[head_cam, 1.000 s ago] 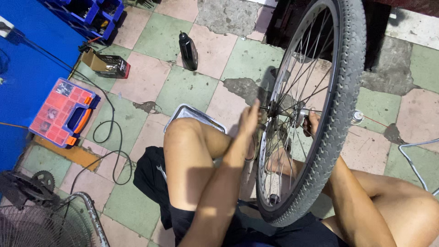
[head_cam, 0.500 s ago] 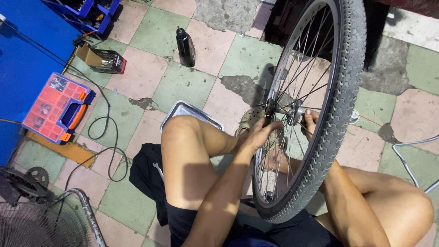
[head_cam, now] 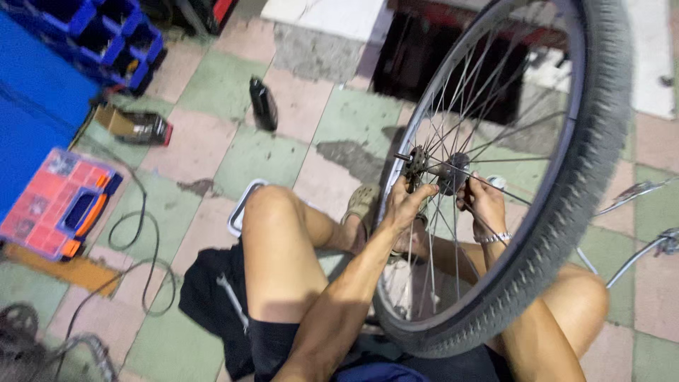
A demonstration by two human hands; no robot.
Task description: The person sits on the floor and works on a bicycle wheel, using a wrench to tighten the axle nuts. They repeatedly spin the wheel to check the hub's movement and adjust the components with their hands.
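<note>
The fingers [head_cam: 424, 192] of my left hand [head_cam: 407, 205] curl narrowly around the near end of the axle and its small dark sprocket [head_cam: 416, 163], while my right hand [head_cam: 484, 205], seen through the spokes, pinches the far side of the hub [head_cam: 453, 173]; I cannot tell exactly what its fingertips grip. The big bicycle wheel with grey knobbly tyre and silver rim [head_cam: 566, 212] stands upright in the right half of the frame, its lower arc wedged between my bare knees, which I judge keeps it from rolling while both hands work at the centre. Room is tight: thin spokes hem in the right hand, and the rim crosses just under both wrists. To the left the green and pink tiled floor [head_cam: 283, 152] lies more open, with a black bottle [head_cam: 263, 104] upright at upper centre, a red and orange compartment box [head_cam: 53, 205] at the left edge, a looping black cable [head_cam: 141, 240] beside it, and a chrome frame [head_cam: 636, 194] at the right edge.
</note>
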